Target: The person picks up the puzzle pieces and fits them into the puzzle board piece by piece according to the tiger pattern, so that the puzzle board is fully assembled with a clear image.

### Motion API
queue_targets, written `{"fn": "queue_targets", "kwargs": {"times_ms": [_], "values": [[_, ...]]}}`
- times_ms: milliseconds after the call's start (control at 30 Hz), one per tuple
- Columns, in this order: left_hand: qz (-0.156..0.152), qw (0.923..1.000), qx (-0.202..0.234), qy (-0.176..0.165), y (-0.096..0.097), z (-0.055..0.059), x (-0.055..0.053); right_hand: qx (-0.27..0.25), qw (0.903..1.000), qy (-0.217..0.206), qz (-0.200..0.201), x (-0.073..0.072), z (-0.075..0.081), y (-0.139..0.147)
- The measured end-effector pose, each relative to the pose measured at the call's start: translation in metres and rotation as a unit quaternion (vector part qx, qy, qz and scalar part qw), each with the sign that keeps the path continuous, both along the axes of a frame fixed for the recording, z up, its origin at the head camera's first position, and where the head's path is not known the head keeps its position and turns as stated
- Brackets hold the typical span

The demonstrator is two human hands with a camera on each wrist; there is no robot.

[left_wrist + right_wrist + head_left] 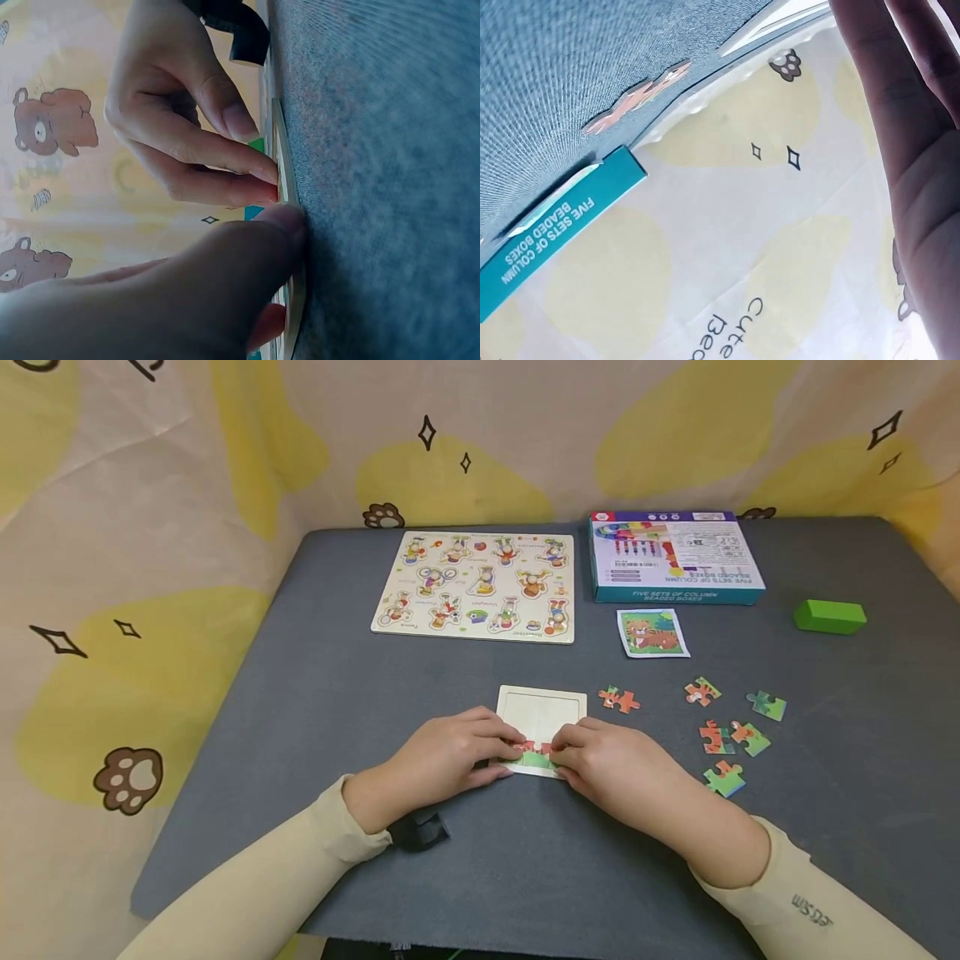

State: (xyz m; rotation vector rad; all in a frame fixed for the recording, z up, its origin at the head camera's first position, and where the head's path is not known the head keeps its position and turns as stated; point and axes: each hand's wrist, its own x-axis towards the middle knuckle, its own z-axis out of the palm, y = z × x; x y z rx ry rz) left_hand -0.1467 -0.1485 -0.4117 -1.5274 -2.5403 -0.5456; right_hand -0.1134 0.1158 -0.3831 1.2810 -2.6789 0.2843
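A small square puzzle tray [538, 710] with a pale raised border lies on the table. Joined puzzle pieces [535, 761], green below and red above, sit along its near side. My left hand [450, 750] holds the tray's left near corner, thumb at the edge and fingertips over the pieces. From the right, my right hand [615, 767] pinches at the piece by the right near corner, whose end is hidden under the fingers. In the left wrist view, the right thumb and fingertips come down onto the tray [293, 315], and the left thumb lies across its edge.
Right of the tray lie several loose puzzle pieces [619, 699]. Behind them are a bear picture card [653, 633] and a beaded-box carton [677, 560]. A pegged picture board [474, 587] lies at the back, a green block [830, 617] at the right.
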Motion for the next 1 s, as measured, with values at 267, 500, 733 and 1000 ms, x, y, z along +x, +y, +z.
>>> {"fn": "queue_targets", "kwargs": {"times_ms": [267,500,733,1000], "values": [[-0.01,0.9995,0.026,-0.012,0.0,-0.002,-0.001,0.003,0.9999,-0.009,0.003,-0.003,0.002,0.001],[-0.018,0.9986,0.044,-0.025,0.001,-0.003,-0.004,-0.001,0.9999,-0.011,-0.001,-0.005,0.002,0.003],[-0.016,0.9964,0.069,-0.047,0.002,-0.006,-0.004,-0.017,0.9995,-0.005,-0.027,-0.01,0.011,0.014],[0.056,0.9924,0.043,-0.101,-0.002,-0.01,-0.007,0.057,0.9452,-0.118,-0.299,-0.041,0.041,0.086]]}}
